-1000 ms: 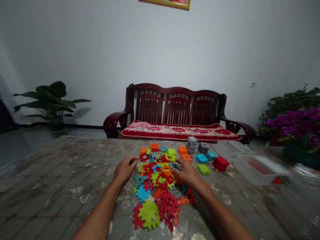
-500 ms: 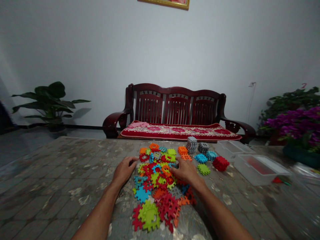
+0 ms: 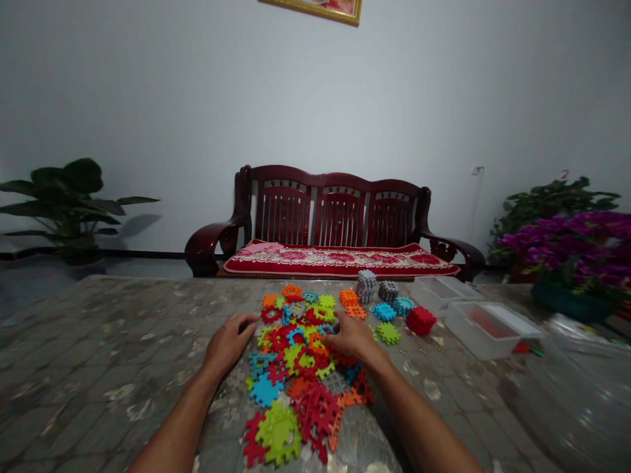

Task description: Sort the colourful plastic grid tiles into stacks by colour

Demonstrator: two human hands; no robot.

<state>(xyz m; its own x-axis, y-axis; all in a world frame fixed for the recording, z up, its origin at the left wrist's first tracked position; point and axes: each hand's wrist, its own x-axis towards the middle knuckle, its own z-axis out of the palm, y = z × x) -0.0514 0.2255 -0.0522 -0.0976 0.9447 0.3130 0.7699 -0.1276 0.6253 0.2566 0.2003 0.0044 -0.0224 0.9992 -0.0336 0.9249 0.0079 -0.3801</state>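
A loose heap of colourful plastic interlocking tiles (image 3: 296, 361), with toothed edges and cut-out shapes, spreads over the middle of the table. My left hand (image 3: 228, 343) rests beside the heap's left edge, fingers stretched forward and holding nothing visible. At the right edge of the heap lies my right hand (image 3: 352, 338), thumb apart from the fingers and against the tiles; its fingertips are partly hidden. Near me, a lime green tile (image 3: 279, 432) overlaps red ones. Past my right hand stand a grey stack of tiles (image 3: 366, 287) and a red stack (image 3: 420, 320).
Smaller blue (image 3: 383, 312), orange (image 3: 349, 297) and dark grey (image 3: 388, 291) groups sit near the stacks. Clear plastic boxes (image 3: 480, 345) stand to the right, with purple flowers (image 3: 572, 243) beyond. A wooden bench (image 3: 340, 203) is behind the patterned tabletop (image 3: 123, 368).
The camera has turned slightly right, so everything sits further left in the picture. My left thumb has drawn closer to its fingers; my right hand stays at the heap's right edge.
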